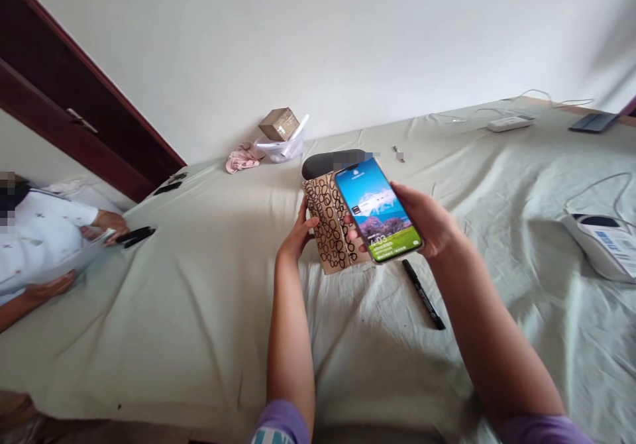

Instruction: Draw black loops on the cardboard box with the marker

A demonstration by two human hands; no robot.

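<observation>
Smartphone (378, 209) with lit screen, gripped in right hand (427, 222), fingers curled around its edges, above sheet-covered tabletop (199, 278). Patterned glasses case (330, 228) pinched in left hand (298, 235), just behind phone. Black marker (423, 294) lying below, on sheet.

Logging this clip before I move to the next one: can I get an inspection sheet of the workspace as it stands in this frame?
Surface: table under a wrinkled pale green cloth.
Job's things: smartphone with lit screen; brown patterned box behind it.
Clutter: black marker, dark case, cardboard box on a plastic bag, pink cloth, label printer.
Grippers: right hand holds the smartphone; left hand holds the patterned box.
Cables: white cable by the printer; more at a power strip.
Surroundings: white wall, dark wooden door frame, another person seated at the left edge.
</observation>
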